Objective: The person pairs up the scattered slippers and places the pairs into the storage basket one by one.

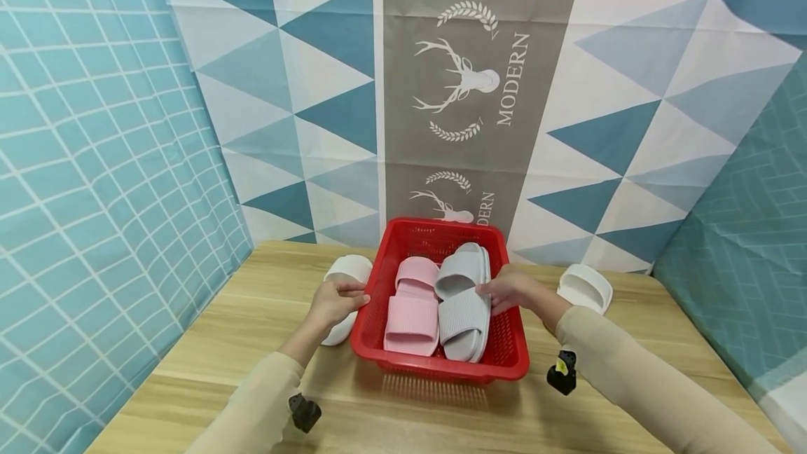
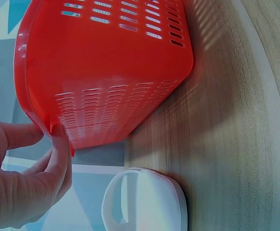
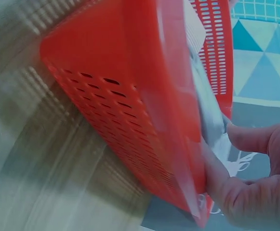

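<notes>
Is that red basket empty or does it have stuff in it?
Not empty: the red basket holds a pink slipper and a grey slipper.

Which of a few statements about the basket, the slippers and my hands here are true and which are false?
1. The red basket holds a pink slipper and grey slippers. True.
2. Both white slippers lie inside the basket. False: one white slipper lies on the table left of the basket, the other white slipper to its right.
3. The left hand touches the basket's left rim. True.
4. The right hand rests flat on the table. False: it is at the basket's right rim, by the grey slippers.
5. The basket is blue. False: red.
</notes>
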A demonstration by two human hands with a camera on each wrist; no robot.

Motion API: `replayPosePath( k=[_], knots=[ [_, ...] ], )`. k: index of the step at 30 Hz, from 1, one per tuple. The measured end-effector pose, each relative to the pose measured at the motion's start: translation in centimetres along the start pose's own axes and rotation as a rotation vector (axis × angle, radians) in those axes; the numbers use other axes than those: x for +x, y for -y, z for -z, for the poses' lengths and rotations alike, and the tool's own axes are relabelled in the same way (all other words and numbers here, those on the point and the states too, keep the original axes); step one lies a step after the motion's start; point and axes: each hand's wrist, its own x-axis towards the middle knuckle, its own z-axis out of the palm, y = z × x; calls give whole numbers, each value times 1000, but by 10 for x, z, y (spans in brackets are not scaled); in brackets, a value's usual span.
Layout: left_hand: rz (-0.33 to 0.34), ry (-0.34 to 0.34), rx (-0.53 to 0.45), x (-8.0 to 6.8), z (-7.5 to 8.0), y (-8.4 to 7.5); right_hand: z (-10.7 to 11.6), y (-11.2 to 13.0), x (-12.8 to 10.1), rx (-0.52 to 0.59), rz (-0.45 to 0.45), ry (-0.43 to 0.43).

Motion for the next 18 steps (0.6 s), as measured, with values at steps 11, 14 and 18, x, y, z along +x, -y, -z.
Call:
replayPosePath(
  k=[11,14,18],
  knots=[
    [-24,-18,31,-1,0,1,12,1,-19,-120,106,-67],
    [-54,-37,74,-2,-1,2,15,-1,-23,-130,146,-72],
    [-98,-53,101,-3,-4,7,19,-6,-29,-118,194,-95]
  ],
)
